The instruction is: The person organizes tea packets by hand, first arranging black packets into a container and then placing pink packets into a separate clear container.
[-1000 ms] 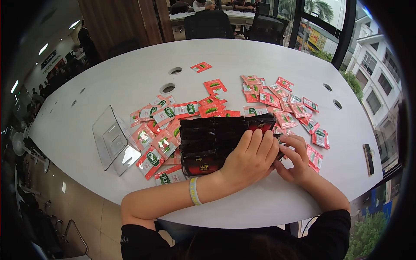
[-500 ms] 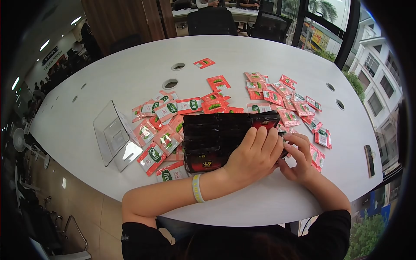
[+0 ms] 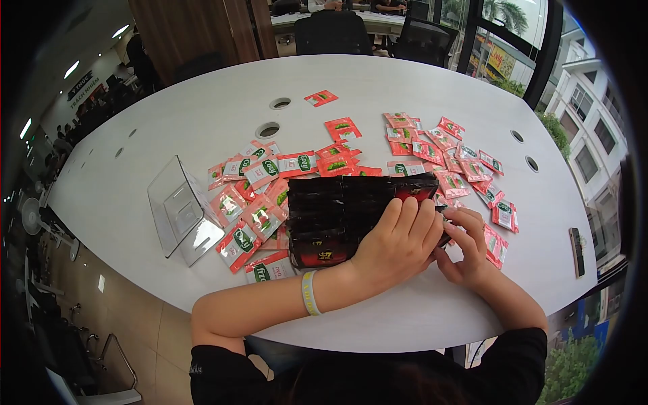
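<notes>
Rows of black packets [image 3: 324,209] stand packed together at the middle of the white table, with red on the front ones. My left hand [image 3: 398,237] lies over their right part, fingers bent and close together on the packets. At the right end, my right hand [image 3: 467,246] has its fingers curled round a dark packet's edge, mostly hidden between both hands. Red and white sachets [image 3: 263,216] lie in a pile left of the black packets. More red sachets [image 3: 442,150] are scattered behind and to the right.
A clear plastic box [image 3: 183,212] lies tipped on the left of the table [image 3: 202,101]. Near the right edge is a dark, slim object [image 3: 576,252]. Round holes [image 3: 268,130] pierce the tabletop. Chairs [image 3: 333,34] and people are beyond the far edge.
The whole view has shifted very slightly. Both hands keep nearly the same pose at the right end of the black packets.
</notes>
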Tool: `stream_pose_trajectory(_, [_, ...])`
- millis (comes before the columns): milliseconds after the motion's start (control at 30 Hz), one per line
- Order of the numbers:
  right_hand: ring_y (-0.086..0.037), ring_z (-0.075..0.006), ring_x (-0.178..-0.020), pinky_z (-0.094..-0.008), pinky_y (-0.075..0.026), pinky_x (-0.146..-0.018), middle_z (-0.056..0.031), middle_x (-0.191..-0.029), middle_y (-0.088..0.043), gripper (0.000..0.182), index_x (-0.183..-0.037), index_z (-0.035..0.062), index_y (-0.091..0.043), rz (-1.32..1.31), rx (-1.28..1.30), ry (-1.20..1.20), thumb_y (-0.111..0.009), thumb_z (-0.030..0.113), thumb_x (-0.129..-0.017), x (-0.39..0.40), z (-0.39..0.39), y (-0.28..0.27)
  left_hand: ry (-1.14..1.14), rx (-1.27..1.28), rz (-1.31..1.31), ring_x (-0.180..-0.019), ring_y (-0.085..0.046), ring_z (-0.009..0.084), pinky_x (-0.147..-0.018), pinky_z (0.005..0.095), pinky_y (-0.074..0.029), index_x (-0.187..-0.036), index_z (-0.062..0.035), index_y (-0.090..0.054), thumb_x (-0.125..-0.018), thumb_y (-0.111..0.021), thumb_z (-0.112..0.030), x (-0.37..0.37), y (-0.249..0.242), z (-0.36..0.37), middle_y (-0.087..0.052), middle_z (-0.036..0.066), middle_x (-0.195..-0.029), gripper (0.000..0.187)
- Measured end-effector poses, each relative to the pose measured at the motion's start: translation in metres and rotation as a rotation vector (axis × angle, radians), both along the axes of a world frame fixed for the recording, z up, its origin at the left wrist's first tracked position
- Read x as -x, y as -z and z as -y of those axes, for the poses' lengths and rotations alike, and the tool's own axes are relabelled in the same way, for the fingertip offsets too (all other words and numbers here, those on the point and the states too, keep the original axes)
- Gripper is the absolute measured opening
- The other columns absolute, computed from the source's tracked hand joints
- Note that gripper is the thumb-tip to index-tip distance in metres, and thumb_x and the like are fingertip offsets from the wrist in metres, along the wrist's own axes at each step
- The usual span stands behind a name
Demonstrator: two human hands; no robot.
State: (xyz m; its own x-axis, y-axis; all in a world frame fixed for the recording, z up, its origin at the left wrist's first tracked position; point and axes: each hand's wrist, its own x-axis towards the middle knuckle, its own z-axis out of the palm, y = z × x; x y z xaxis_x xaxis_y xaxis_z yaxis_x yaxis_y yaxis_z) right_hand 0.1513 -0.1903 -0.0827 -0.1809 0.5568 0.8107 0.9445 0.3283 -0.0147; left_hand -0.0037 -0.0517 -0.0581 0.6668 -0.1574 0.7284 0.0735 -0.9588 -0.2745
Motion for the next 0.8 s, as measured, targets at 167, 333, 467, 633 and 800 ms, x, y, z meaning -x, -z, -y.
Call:
stream_pose_trajectory(167, [-0.053, -0.0368, -0.109, -0.0393, -0.049, -0.083, -0.0206, -0.125, -0.053, 0.063, -0.124, 0.0018, -0.054, 0.007, 0.013, 0.005, -0.073, 0.001, -0.065, 0.0001, 0.0002, -0.0004, 0.003, -0.001, -0.001, -0.097, -0.052, 0.028, -0.086, 0.0391, -0.043, -0.11, -0.0012, -0.059, -0.067, -0.074, -0.039, 0.0002, -0.0003, -0.0003, -0.054, 0.014, -0.11, 0.059])
stream_pose_trajectory(333, [-0.053, -0.0371, -0.109, -0.0402, -0.049, -0.084, -0.021, -0.125, -0.053, 0.063, -0.125, 0.0019, -0.054, 0.003, 0.023, 0.006, -0.073, 0.001, -0.065, 0.0006, 0.0, -0.0005, 0.0, -0.002, 0.005, -0.097, -0.051, 0.0279, -0.086, 0.0391, -0.043, -0.109, -0.0005, -0.059, -0.067, -0.074, -0.04, 0.0001, -0.0003, -0.0004, -0.054, 0.014, -0.11, 0.06])
stream_pose_trajectory(467, [-0.053, -0.0384, -0.11, -0.0443, -0.047, -0.089, -0.0216, -0.126, -0.053, 0.063, -0.125, 0.0018, -0.054, 0.006, 0.02, 0.012, -0.073, 0.001, -0.065, 0.0011, 0.0003, 0.0002, -0.006, -0.005, -0.005, -0.098, -0.051, 0.0279, -0.086, 0.039, -0.043, -0.109, -0.0003, -0.059, -0.067, -0.074, -0.04, 0.0002, -0.0006, -0.0002, -0.054, 0.014, -0.11, 0.06])
stream_pose_trajectory(633, [-0.053, -0.0389, -0.11, -0.0461, -0.046, -0.091, -0.0219, -0.126, -0.053, 0.063, -0.125, 0.0014, -0.054, -0.004, 0.021, 0.029, -0.073, 0.001, -0.065, 0.0031, 0.0006, 0.0016, -0.002, 0.01, -0.013, -0.098, -0.051, 0.0278, -0.087, 0.0394, -0.043, -0.11, -0.0009, -0.059, -0.066, -0.075, -0.041, 0.0004, -0.001, 0.0, -0.054, 0.014, -0.111, 0.062])
stream_pose_trajectory(800, [-0.054, -0.0385, -0.108, -0.0439, -0.047, -0.088, -0.0215, -0.125, -0.053, 0.063, -0.125, 0.0013, -0.054, -0.01, 0.016, 0.029, -0.072, 0.0, -0.065, 0.0056, -0.0009, -0.0019, -0.02, 0.016, -0.045, -0.096, -0.051, 0.0269, -0.086, 0.0393, -0.042, -0.108, -0.0015, -0.058, -0.065, -0.075, -0.041, 0.0018, -0.0018, 0.0017, -0.054, 0.014, -0.108, 0.061])
